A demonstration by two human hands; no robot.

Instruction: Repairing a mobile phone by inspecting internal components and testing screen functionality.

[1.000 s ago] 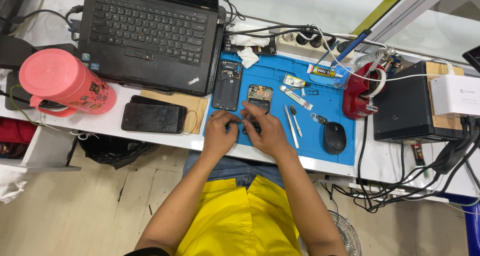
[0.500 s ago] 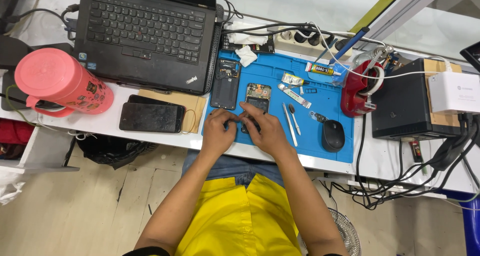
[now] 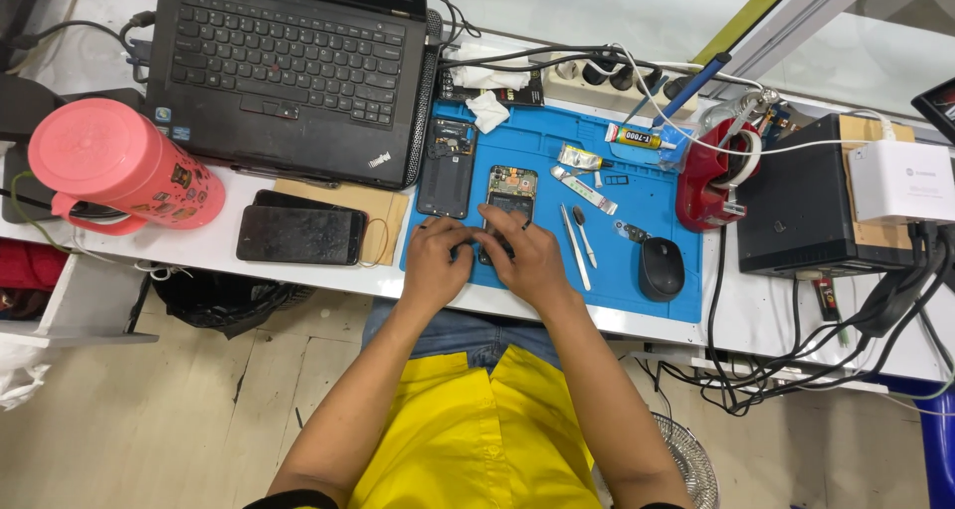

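Note:
An opened phone body with its circuit boards showing lies on the blue repair mat. My right hand covers the lower end of this phone, fingers curled on it. My left hand sits just left of it, fingertips pinched at the same lower end. Whatever small part is between the fingers is hidden. A second dark phone piece lies to the upper left on the mat.
Tweezers and a spudger lie right of the hands, then a black mouse. A black laptop, pink jug and black phone are left. A red holder, black box and cables are right.
Both hands stay on the lower end of the opened phone; the fingers shift only slightly. The camera view has drifted a little.

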